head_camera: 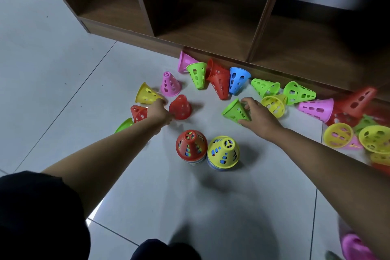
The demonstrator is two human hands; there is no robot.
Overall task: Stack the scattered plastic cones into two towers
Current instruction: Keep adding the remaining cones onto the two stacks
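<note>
Two short towers of nested cones stand side by side on the floor: one topped red [191,146], one topped yellow [223,151]. My left hand [159,111] grips the rim of a red cone [180,107] just beyond the towers. My right hand [256,113] grips a green cone [235,111] lying on its side. Several more cones in pink, green, red, blue and yellow lie scattered around, such as a pink cone [169,84], a yellow cone [146,94] and a blue cone [237,80].
A brown wooden shelf unit [211,27] runs along the back, with cones against its base. More cones pile at the right edge near a yellow cone [337,135]. A pink slipper [354,247] sits at bottom right. My knees show at the bottom.
</note>
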